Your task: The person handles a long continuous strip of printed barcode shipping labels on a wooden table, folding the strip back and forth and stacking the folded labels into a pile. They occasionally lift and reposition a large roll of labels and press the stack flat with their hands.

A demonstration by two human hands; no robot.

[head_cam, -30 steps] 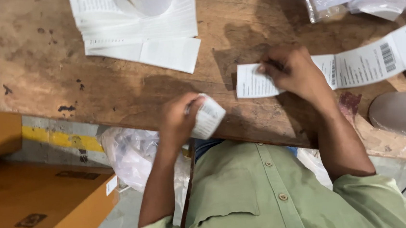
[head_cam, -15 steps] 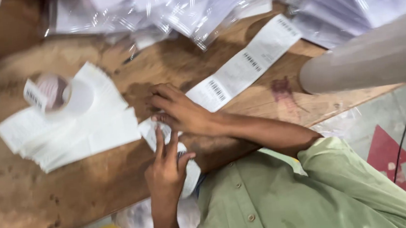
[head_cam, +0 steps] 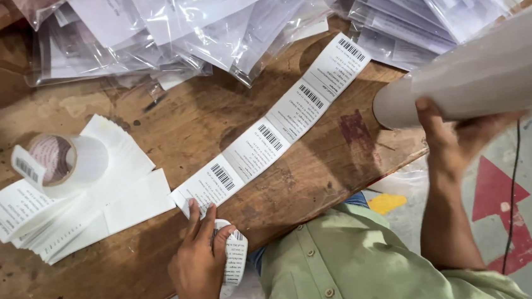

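Observation:
My left hand (head_cam: 198,262) rests on the near end of a long strip of white barcode labels (head_cam: 277,133) that lies diagonally across the wooden table (head_cam: 161,265). Its fingers also hold a curled piece of label (head_cam: 234,259) at the table's front edge. My right hand (head_cam: 449,144) is off the table to the right and grips the end of a thick pale grey roll (head_cam: 494,68), which sticks out toward the upper right. I wear a green shirt (head_cam: 351,269).
A small roll of labels (head_cam: 58,159) sits on a fanned stack of white backing sheets (head_cam: 93,207) at the left. Several clear plastic bags holding papers (head_cam: 218,26) are heaped along the far side. A red arrow (head_cam: 499,213) and a black cable (head_cam: 513,199) are on the floor at the right.
My right hand has left the label strip and swung right to grip the grey roll. My left hand stays at the strip's near end with the curled label.

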